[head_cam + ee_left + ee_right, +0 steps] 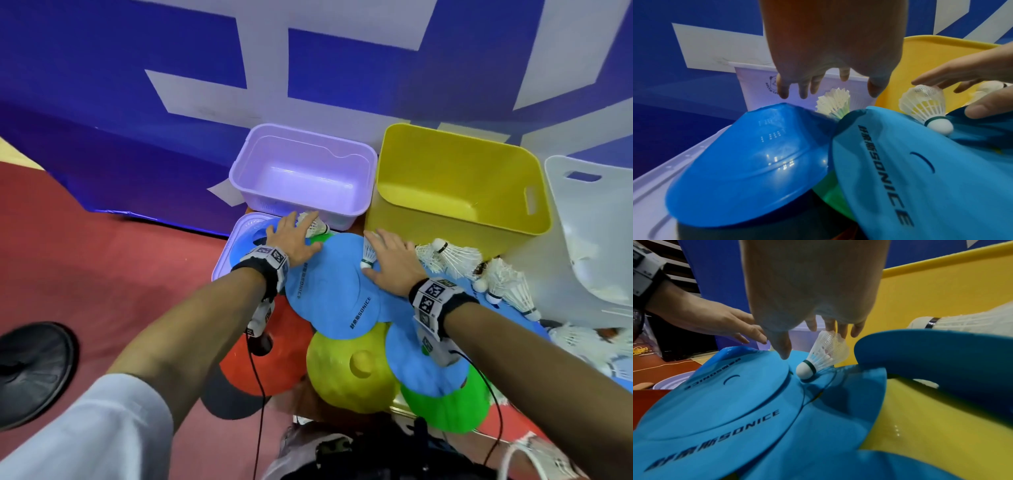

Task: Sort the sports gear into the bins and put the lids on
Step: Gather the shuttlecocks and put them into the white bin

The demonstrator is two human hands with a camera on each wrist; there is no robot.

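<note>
An empty purple bin (301,171) and an empty yellow bin (459,185) stand side by side at the back. In front lies a heap of disc cones: light blue (329,291), yellow-green (349,366), green (445,407) and red (284,346). My left hand (291,236) (813,81) hovers with straight fingers just above a white shuttlecock (313,222) (834,104) by the purple bin. My right hand (390,260) (812,321) reaches over another shuttlecock (368,255) (824,353) lying on a blue cone. Its fingertips touch the skirt and its thumb stays apart.
A purple lid (222,260) lies under a blue cone at the left. A white lid (589,222) leans at the right, with several more shuttlecocks (455,257) beside it. A blue banner wall stands behind the bins. A black disc (30,370) sits on the red floor.
</note>
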